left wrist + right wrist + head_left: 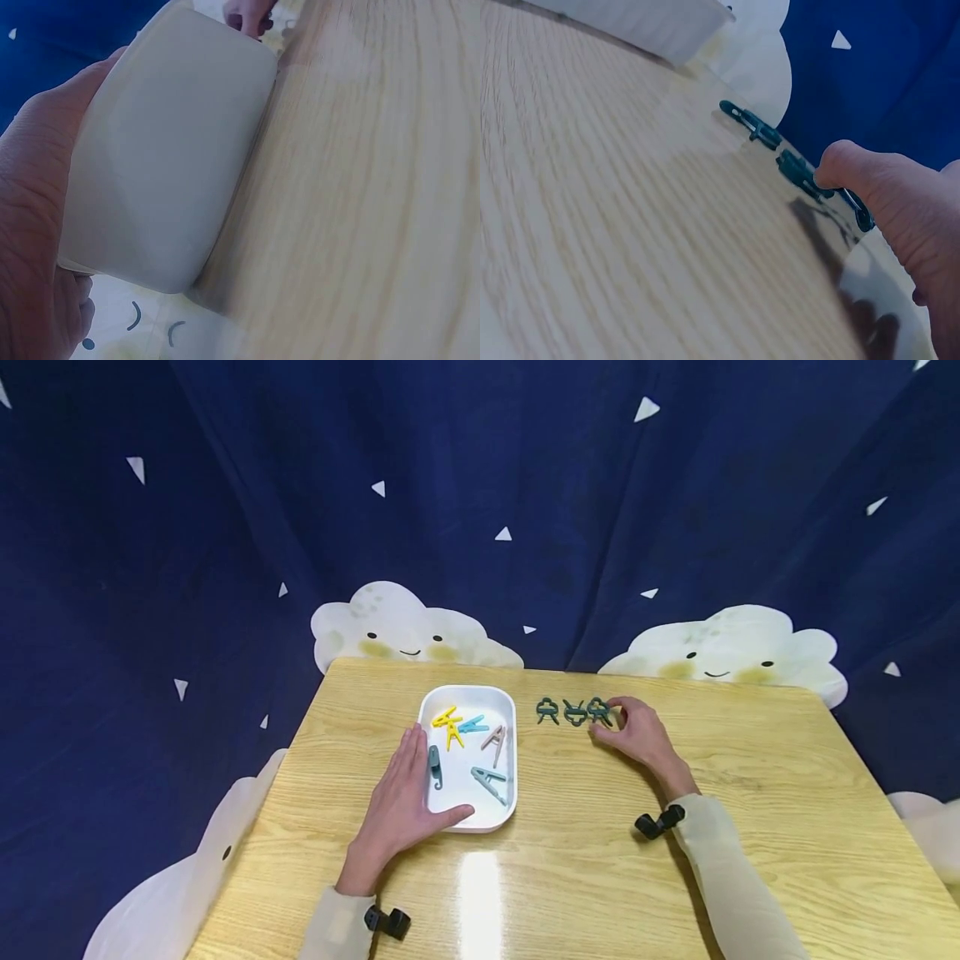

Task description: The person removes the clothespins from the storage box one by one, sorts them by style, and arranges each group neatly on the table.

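Observation:
My left hand point(401, 793) lies along the left side of a white tray point(480, 828), its fingers straight and its thumb stretched across the front rim. Inside the tray are yellow clips point(454, 735), a light blue clip point(472, 725), a pinkish clip point(495, 742), a grey-green clip point(490, 782) and a dark green hooked piece point(435, 763). My right hand point(639, 735) pinches the rightmost dark green clip point(598, 708) between thumb and index finger. Beside it sit another dark green clip point(575, 713) and one farther left point(547, 710), all in a row.
The wooden table point(585, 877) carries the tray and the row of clips. Behind its far edge hangs a dark blue curtain point(450, 460) with white triangles and smiling clouds. A small black device point(660, 822) is strapped to each wrist.

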`<act>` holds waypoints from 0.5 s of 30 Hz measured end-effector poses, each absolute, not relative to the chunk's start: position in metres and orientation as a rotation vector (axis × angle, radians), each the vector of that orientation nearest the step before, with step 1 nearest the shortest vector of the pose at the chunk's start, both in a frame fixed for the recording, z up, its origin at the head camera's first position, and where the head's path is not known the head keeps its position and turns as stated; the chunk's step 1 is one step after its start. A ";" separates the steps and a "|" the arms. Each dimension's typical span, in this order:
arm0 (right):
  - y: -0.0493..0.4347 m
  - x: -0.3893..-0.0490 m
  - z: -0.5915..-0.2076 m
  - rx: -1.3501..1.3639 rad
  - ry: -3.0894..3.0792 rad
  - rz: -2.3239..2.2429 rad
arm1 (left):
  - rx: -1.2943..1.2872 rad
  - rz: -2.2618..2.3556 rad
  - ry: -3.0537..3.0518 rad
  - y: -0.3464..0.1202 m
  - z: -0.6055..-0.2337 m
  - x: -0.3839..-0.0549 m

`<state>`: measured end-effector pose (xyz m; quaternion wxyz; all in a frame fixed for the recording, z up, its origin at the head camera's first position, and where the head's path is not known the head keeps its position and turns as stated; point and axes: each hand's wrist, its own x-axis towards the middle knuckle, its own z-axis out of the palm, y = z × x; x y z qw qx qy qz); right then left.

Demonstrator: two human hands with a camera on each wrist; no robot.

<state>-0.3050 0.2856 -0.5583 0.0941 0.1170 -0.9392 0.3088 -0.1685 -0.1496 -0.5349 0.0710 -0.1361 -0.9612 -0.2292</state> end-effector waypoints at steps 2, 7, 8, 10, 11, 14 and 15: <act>0.287 -0.306 -0.562 0.335 -2.801 0.919 | -0.411 -0.692 -2.891 -0.149 -0.535 -0.169; 0.289 -0.307 -0.567 0.306 -2.832 0.881 | -0.402 -0.700 -2.901 -0.149 -0.536 -0.168; 0.290 -0.307 -0.568 0.300 -2.832 0.875 | -0.402 -0.699 -2.901 -0.149 -0.536 -0.168; 0.290 -0.308 -0.568 0.295 -2.829 0.869 | -0.403 -0.696 -2.898 -0.149 -0.536 -0.168; 0.290 -0.308 -0.568 0.296 -2.826 0.867 | -0.405 -0.694 -2.897 -0.149 -0.536 -0.168; 0.290 -0.308 -0.567 0.296 -2.826 0.868 | -0.412 -0.691 -2.895 -0.149 -0.536 -0.169; 0.290 -0.309 -0.567 0.297 -2.827 0.867 | -0.413 -0.691 -2.895 -0.150 -0.536 -0.169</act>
